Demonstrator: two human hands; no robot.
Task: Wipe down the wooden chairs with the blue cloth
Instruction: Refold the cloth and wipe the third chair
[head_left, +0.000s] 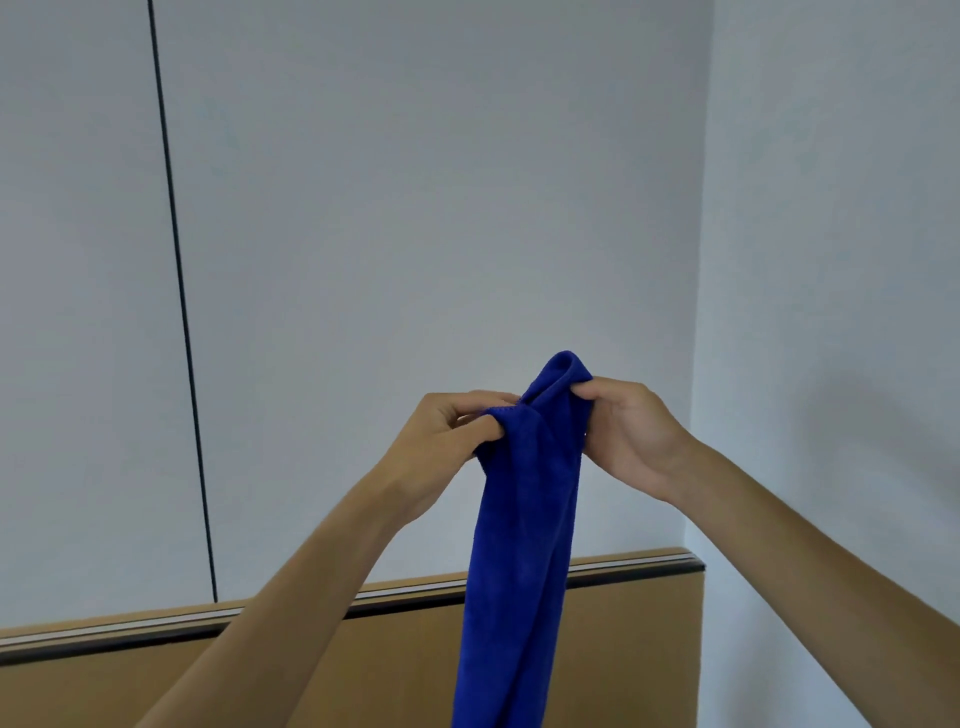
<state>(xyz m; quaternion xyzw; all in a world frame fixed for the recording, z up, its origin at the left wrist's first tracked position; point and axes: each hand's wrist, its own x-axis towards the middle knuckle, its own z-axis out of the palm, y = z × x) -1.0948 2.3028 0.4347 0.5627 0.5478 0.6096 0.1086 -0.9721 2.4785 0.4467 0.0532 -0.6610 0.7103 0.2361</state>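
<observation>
A deep blue cloth (519, 545) hangs in a long bunched strip in front of me, its lower end running out of the bottom of the view. My left hand (447, 436) pinches its upper edge from the left. My right hand (628, 431) grips the top fold from the right, close beside the left hand. Both arms are raised at about chest height. No wooden chair is in view.
A pale grey wall (415, 208) fills most of the view, with a thin dark vertical seam (179, 291) at the left and a corner at the right. A tan wooden panel (311, 670) topped by a dark rail (156, 631) runs along the bottom.
</observation>
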